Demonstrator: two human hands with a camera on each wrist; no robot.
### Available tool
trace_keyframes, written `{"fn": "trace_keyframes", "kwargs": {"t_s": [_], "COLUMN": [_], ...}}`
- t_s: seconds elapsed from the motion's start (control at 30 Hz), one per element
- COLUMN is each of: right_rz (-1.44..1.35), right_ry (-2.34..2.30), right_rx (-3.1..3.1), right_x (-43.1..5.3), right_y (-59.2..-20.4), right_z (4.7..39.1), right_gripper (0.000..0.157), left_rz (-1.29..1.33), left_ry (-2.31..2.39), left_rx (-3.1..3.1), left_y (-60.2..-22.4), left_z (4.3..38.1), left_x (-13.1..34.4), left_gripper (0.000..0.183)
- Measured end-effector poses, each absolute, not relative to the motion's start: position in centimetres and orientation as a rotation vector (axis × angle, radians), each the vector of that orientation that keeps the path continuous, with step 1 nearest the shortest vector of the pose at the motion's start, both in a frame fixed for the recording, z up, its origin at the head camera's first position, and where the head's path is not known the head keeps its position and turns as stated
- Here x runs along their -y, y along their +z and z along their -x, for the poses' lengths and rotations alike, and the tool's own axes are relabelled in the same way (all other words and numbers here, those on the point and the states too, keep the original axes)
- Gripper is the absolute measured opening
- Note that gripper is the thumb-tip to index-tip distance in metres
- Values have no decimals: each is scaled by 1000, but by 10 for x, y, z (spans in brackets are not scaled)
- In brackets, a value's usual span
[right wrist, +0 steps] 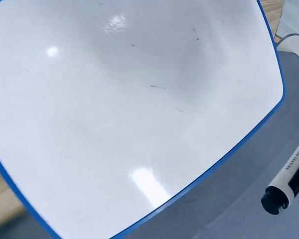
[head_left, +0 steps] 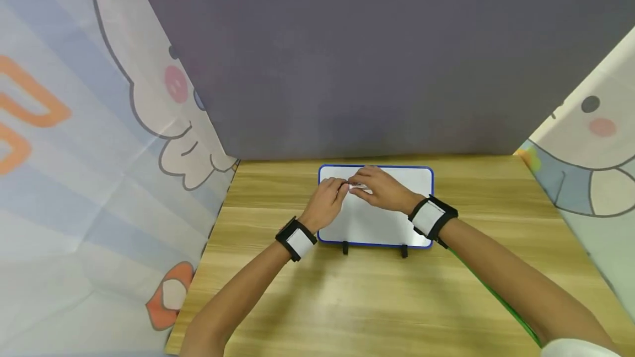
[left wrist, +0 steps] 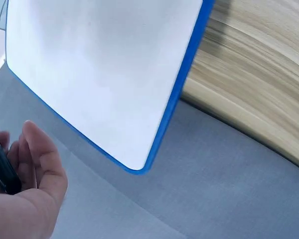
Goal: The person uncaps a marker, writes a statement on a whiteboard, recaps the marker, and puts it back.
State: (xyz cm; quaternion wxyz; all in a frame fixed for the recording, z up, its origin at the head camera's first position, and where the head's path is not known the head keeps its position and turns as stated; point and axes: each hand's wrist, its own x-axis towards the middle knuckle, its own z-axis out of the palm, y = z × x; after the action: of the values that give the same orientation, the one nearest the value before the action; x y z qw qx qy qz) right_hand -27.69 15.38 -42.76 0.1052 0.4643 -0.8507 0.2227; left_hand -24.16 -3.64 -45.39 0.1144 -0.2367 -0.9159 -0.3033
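Observation:
A white marker (head_left: 358, 186) with black ends is between the two hands, above the upper part of a blue-edged whiteboard (head_left: 382, 225). My left hand (head_left: 326, 203) has its fingers curled about the marker's dark cap (left wrist: 5, 169) in the left wrist view. My right hand (head_left: 381, 189) pinches the white barrel between thumb and fingers. In the right wrist view the barrel (right wrist: 291, 172), with black print, ends in a black plug at the lower right; most of that hand is out of frame. A few small dark marks show on the whiteboard.
The whiteboard stands on two black feet on a wood-grain table (head_left: 347, 302). Behind it rises a grey panel (head_left: 347, 70). Cartoon-printed sheets (head_left: 99, 208) hang at both sides. Each wrist wears a black and white strap, and a green cord runs under the right forearm.

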Motion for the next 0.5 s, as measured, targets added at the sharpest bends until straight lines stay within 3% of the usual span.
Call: {"fn": "trace_keyframes", "kwargs": {"t_s": [0.5], "right_rz": [-1438], "right_ry": [649], "right_rx": [2604], "right_x": [-132], "right_y": [-421], "right_z": [275], "right_gripper": [21], "left_rz": [624], "left_ry": [-586], "left_rx": [2676], "left_y": [-450], "left_z": [235], "left_x": [50], "left_gripper": [24]}}
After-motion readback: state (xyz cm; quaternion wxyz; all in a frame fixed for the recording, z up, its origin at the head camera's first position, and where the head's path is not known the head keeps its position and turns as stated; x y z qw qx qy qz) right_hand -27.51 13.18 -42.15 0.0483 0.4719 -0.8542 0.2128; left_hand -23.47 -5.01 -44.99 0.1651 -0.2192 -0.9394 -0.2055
